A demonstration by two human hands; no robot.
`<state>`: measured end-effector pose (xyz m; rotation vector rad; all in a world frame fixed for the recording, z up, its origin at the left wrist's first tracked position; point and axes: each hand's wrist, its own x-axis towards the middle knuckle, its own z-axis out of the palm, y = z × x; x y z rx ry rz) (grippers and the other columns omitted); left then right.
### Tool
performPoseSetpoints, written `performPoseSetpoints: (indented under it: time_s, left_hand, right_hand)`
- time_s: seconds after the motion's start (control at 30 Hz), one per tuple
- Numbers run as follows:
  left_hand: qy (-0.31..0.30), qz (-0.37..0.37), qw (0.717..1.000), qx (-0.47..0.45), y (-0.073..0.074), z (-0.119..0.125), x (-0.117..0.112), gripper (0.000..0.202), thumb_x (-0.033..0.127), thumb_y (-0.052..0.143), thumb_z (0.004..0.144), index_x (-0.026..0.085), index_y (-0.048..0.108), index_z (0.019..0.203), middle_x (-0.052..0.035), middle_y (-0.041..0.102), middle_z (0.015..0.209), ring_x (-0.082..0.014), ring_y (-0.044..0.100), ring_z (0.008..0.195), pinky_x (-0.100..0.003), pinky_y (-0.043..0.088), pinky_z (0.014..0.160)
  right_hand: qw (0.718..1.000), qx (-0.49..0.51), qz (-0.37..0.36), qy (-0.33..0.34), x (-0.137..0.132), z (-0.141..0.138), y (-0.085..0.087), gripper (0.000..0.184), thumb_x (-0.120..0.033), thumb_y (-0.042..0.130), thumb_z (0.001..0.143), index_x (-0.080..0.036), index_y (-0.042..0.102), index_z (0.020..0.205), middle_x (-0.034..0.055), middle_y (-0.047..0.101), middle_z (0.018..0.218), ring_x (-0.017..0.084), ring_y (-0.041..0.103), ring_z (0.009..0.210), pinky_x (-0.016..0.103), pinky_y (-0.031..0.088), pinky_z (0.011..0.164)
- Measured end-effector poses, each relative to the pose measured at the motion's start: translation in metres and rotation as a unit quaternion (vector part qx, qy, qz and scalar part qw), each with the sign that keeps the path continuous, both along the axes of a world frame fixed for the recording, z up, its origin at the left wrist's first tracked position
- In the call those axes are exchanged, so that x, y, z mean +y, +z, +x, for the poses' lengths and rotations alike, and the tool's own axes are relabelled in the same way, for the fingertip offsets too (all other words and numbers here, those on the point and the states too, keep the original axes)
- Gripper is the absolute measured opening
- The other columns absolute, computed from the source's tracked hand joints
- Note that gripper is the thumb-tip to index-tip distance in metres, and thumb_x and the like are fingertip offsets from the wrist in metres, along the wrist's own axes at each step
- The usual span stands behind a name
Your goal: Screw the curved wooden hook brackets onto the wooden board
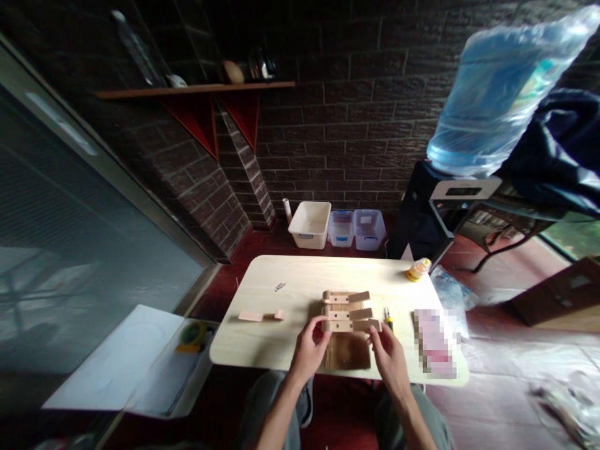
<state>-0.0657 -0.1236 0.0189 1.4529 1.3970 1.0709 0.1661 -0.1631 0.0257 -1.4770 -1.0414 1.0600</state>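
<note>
Strips of pale wood point(340, 315), 3 of them, lie side by side near the middle of the table, above a brown sheet or box point(347, 352). Nearest strip point(341, 326) is clamped at its 2 ends: left hand point(311, 342) pinches the rounded left end, and right hand point(387, 351) seems closed on the block at right. How firm is this grip, I cannot tell.

The step in hand looks like holding and lining up this strip beside the other 2. The next move calls, in my judgement, for steady fingertips and even pressure at both ends.

Each strip shows dark round holes, a curved end and a flat, angular block, which is slightly skewed on the far strips. The wood appears smooth and matt; the brown surface below is darker and dull.

Further out, a yellow and black screwdriver point(389, 320) lies just beside the right hand. At left are 1 separate wooden piece point(260, 317) and small dark metal parts point(280, 287), on the light-grained tabletop point(267, 350) with rounded corners.
</note>
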Motion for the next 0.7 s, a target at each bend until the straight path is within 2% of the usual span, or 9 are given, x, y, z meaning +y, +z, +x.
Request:
performPoseSetpoints:
  time_s: [0.1, 0.2, 0.4, 0.5, 0.7]
  left_hand:
    - [0.003, 0.016, 1.000, -0.007, 0.012, 0.003, 0.006, 0.041, 0.052, 0.068, 0.097, 0.022, 0.071, 0.125, -0.0090, 0.079, 0.120, -0.0231, 0.076, 0.104, -0.037, 0.062, 0.096]
    - [0.003, 0.014, 1.000, -0.009, 0.014, 0.005, 0.008, 0.040, 0.052, 0.068, 0.097, 0.023, 0.071, 0.125, -0.0081, 0.080, 0.117, -0.0225, 0.076, 0.104, -0.036, 0.062, 0.096]
    - [0.007, -0.013, 1.000, -0.002, -0.006, 0.001, -0.010, 0.043, 0.052, 0.068, 0.094, 0.023, 0.070, 0.126, -0.0073, 0.082, 0.110, -0.0214, 0.078, 0.092, -0.034, 0.065, 0.086]
    - [0.011, -0.025, 1.000, 0.005, -0.016, -0.003, -0.019, 0.042, 0.050, 0.069, 0.093, 0.022, 0.070, 0.125, -0.0078, 0.082, 0.108, -0.0223, 0.079, 0.093, -0.035, 0.065, 0.086]
    - [0.007, -0.032, 0.999, 0.023, -0.021, -0.008, -0.019, 0.044, 0.045, 0.068, 0.093, 0.023, 0.070, 0.131, -0.0078, 0.082, 0.114, -0.0222, 0.078, 0.097, -0.037, 0.064, 0.091]
  right_hand:
    - [1.000, -0.008, 0.022, -0.008, 0.001, 0.004, 0.011, 0.034, -0.049, 0.067, 0.106, -0.017, 0.071, 0.116, 0.0033, 0.075, 0.103, 0.017, 0.073, 0.087, 0.037, 0.064, 0.082]
    - [0.999, -0.009, 0.031, -0.009, 0.002, 0.004, 0.014, 0.035, -0.050, 0.067, 0.106, -0.018, 0.071, 0.118, 0.0037, 0.076, 0.104, 0.017, 0.074, 0.088, 0.038, 0.064, 0.083]
    - [1.000, 0.005, 0.017, 0.004, -0.009, -0.002, -0.004, 0.034, -0.050, 0.065, 0.107, -0.017, 0.071, 0.117, 0.0042, 0.076, 0.106, 0.017, 0.074, 0.087, 0.036, 0.064, 0.080]
    - [1.000, 0.014, 0.003, 0.020, -0.014, -0.003, -0.015, 0.035, -0.049, 0.065, 0.107, -0.017, 0.071, 0.119, 0.0045, 0.076, 0.107, 0.017, 0.074, 0.088, 0.036, 0.064, 0.080]
    - [0.999, 0.020, -0.016, 0.030, -0.012, 0.001, -0.023, 0.036, -0.051, 0.063, 0.107, -0.018, 0.070, 0.122, 0.0049, 0.076, 0.108, 0.017, 0.073, 0.088, 0.037, 0.064, 0.082]
